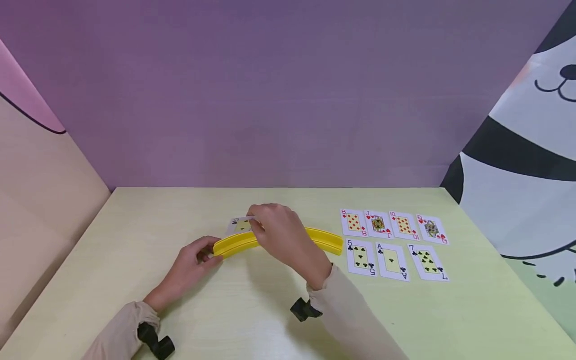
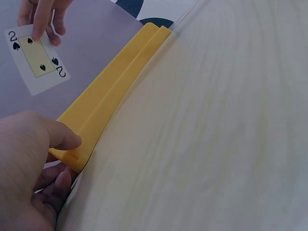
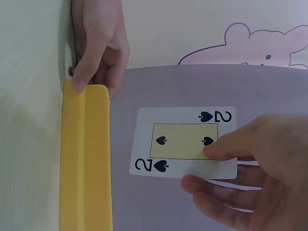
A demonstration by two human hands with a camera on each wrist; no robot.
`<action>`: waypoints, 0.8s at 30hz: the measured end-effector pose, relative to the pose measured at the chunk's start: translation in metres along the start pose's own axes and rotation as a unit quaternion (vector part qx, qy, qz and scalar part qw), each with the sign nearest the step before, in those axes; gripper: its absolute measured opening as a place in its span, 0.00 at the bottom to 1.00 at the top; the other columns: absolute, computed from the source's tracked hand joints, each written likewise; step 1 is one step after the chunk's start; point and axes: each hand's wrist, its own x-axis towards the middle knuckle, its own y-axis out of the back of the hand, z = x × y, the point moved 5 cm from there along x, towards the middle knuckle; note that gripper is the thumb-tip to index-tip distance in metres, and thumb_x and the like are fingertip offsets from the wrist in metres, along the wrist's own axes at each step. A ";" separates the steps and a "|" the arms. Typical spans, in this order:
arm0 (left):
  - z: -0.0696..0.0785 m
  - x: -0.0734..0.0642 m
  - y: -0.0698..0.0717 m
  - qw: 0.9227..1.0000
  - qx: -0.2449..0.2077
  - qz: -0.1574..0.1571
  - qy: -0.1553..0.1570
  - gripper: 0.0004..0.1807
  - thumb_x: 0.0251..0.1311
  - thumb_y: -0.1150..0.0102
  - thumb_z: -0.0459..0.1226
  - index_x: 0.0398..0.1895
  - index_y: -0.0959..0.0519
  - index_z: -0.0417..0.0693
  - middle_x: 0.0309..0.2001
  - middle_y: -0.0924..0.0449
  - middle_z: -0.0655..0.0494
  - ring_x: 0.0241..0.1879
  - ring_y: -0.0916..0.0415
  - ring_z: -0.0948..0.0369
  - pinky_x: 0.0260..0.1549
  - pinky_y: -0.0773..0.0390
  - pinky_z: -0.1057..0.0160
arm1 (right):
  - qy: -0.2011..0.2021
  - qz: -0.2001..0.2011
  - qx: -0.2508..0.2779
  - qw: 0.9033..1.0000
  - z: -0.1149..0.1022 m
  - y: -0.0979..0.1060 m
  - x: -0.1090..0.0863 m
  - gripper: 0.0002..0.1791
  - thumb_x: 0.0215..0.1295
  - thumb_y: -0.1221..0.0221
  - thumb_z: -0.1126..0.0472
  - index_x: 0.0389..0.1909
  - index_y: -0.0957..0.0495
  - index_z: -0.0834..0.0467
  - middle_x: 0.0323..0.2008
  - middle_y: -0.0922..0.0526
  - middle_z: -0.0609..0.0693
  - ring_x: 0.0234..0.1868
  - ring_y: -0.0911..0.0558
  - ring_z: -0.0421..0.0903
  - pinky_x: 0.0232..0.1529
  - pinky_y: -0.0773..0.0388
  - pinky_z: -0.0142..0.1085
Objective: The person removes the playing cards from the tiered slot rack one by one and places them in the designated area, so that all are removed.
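My left hand [image 1: 191,265] grips the left end of a curved yellow playing card holder [image 1: 326,240], thumb on its near face and fingers behind. In my right hand [image 1: 288,237] is a two of spades playing card [image 3: 180,139], pinched with the thumb on its face. The card is raised over the holder and apart from it in the right wrist view, its face toward me. In the head view the right hand covers the middle of the holder and part of the card. A grooved step runs along the holder's length [image 2: 115,82].
Right of the holder, playing cards lie face up in two rows. The back row has an eight of diamonds [image 1: 353,223], jack [image 1: 378,224], ten [image 1: 404,226] and queen [image 1: 432,229]. The front row has a five [image 1: 361,257], ace [image 1: 393,262] and seven of clubs [image 1: 428,262].
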 end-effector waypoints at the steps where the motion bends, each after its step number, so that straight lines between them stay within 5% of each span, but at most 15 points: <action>1: 0.000 0.000 0.000 1.000 0.002 0.000 0.002 0.17 0.60 0.33 0.31 0.53 0.20 0.46 0.42 0.19 0.54 0.35 0.27 0.58 0.36 0.24 0.68 | -0.001 0.003 -0.002 1.000 0.000 0.002 -0.002 0.08 0.68 0.40 0.66 0.43 0.15 0.58 0.39 0.13 0.48 0.30 0.21 0.40 0.34 0.22 0.28; 10: 0.003 -0.002 0.001 1.000 -0.005 0.001 0.002 0.17 0.60 0.33 0.31 0.53 0.20 0.45 0.43 0.19 0.53 0.36 0.26 0.58 0.36 0.24 0.68 | 0.017 0.043 -0.025 0.999 0.005 0.015 -0.024 0.06 0.66 0.40 0.67 0.39 0.16 0.56 0.34 0.14 0.46 0.27 0.25 0.39 0.28 0.27 0.28; 24: 0.003 -0.002 0.002 1.000 -0.010 0.001 -0.004 0.18 0.60 0.34 0.30 0.54 0.20 0.47 0.43 0.19 0.55 0.35 0.26 0.58 0.35 0.23 0.67 | 0.107 0.097 -0.045 0.988 0.004 0.007 -0.054 0.05 0.63 0.38 0.68 0.37 0.16 0.57 0.34 0.14 0.47 0.33 0.19 0.41 0.32 0.21 0.30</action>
